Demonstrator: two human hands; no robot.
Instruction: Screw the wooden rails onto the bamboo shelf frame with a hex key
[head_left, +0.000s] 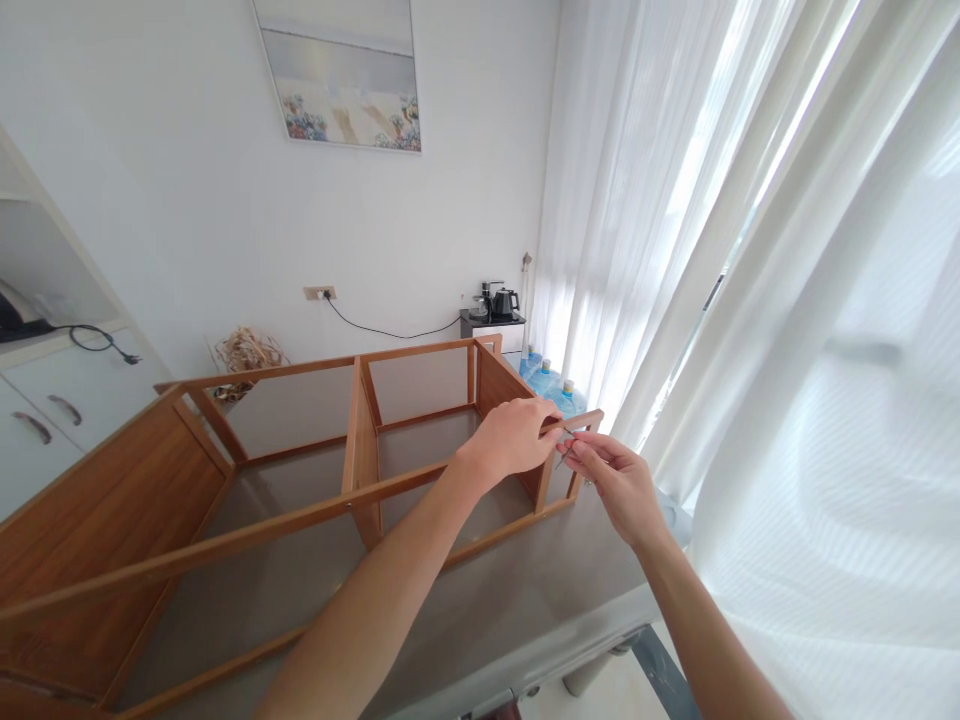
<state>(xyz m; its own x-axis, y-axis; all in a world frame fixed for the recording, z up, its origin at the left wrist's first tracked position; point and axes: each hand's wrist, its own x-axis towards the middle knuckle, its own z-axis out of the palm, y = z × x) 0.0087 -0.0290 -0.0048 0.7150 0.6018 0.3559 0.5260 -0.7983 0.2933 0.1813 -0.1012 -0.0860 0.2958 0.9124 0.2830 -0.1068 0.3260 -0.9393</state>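
A wooden shelf frame (360, 440) lies on its side on a grey table (540, 590). My left hand (514, 435) grips the frame's near top rail at its right end. Just to the right, my right hand (615, 480) pinches a small thin metal tool (568, 447), its tip against the frame's right corner. Both hands nearly touch each other there.
White curtains (750, 300) hang at the right. Behind the table stand blue water bottles (547, 385), a kettle set (495, 303) on a small stand and a wall socket (319, 293) with a cable. White cabinets (52, 410) are at the left, a picture (341, 75) on the wall.
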